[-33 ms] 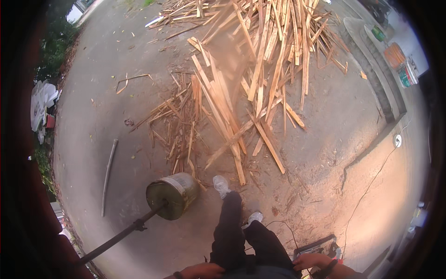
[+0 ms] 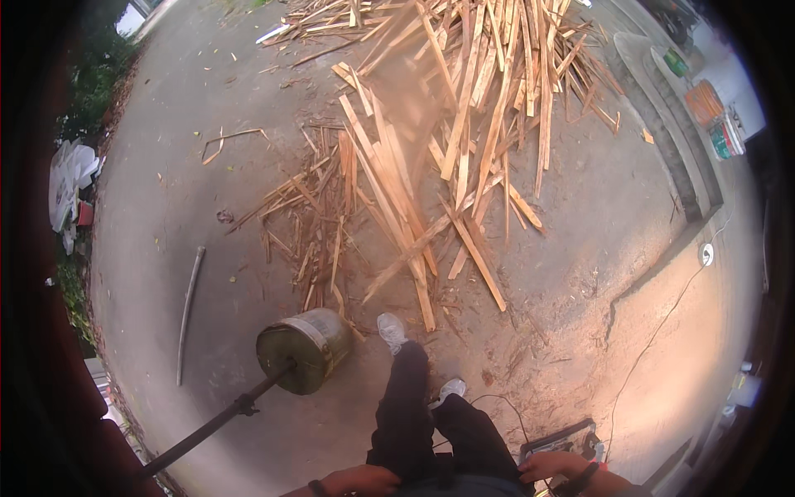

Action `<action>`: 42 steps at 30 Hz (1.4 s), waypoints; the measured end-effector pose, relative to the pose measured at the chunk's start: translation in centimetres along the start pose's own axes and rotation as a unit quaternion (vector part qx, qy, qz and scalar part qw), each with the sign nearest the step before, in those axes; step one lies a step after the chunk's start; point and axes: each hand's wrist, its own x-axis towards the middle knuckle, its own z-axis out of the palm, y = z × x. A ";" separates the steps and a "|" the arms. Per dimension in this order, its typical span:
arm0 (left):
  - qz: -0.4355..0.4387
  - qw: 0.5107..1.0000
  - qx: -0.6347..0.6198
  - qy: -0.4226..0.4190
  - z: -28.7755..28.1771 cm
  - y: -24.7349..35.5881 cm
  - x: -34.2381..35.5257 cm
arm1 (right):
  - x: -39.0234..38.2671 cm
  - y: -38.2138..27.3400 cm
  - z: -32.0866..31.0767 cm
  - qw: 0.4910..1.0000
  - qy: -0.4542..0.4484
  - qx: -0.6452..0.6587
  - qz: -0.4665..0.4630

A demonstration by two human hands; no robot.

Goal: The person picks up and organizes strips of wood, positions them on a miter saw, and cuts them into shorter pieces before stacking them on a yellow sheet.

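Observation:
At the lower edge, my left hand (image 2: 370,480) lies against the dark clothing at my left hip. My right hand (image 2: 542,466) rests by my right hip with its fingers bent toward the cloth. Neither hand's fingertips show clearly, and I cannot tell whether they pinch the fabric. My legs in dark trousers (image 2: 406,398) end in pale shoes (image 2: 392,330), the left foot ahead of the right. Just beyond my right hand, a dark-framed tool or machine (image 2: 559,437) stands low on the ground, partly hidden by the hand and forearm.
Long wooden strips (image 2: 484,91) lie in a large heap ahead, some reaching near my left foot. A tipped bucket (image 2: 306,352) with a dark pole (image 2: 207,435) lies at left, beside a grey stick (image 2: 190,315). A thin cable (image 2: 650,344) crosses the right ground toward curved steps (image 2: 662,116).
The whole scene has shifted very slightly left in view. My hands stay at my hips, and nothing has been picked up or let go.

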 end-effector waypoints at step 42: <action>-0.148 0.832 0.393 0.361 -49.2 -1.2 36.6 | 31.5 11.2 -60.3 0.823 0.550 0.016 -0.141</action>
